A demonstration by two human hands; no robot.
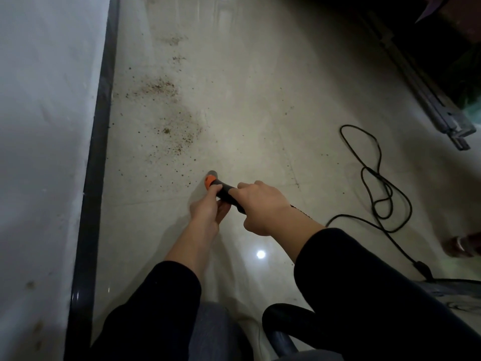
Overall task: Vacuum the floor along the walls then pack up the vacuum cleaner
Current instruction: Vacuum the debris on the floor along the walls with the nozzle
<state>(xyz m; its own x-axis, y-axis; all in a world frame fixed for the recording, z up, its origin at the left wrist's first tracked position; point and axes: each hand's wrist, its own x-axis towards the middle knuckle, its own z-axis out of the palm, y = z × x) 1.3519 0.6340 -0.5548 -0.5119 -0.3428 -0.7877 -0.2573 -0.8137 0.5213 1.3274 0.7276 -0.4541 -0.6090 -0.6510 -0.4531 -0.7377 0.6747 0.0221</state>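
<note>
A black vacuum hose handle (224,190) with an orange collar (209,181) points down at the pale tiled floor (260,105). My left hand (208,211) pinches it just behind the orange collar. My right hand (257,207) grips the black handle further back. The hose's dark end sits just above the floor. Brown dirt specks (174,126) lie scattered ahead of it, near the dark skirting (100,142) of the white wall (44,126). The black hose (283,319) curves at the bottom.
A black power cable (377,178) loops on the floor at the right and runs to a plug (423,268). A grey metal rail (426,100) and dark furniture stand at the upper right. Someone's foot (462,244) shows at the right edge.
</note>
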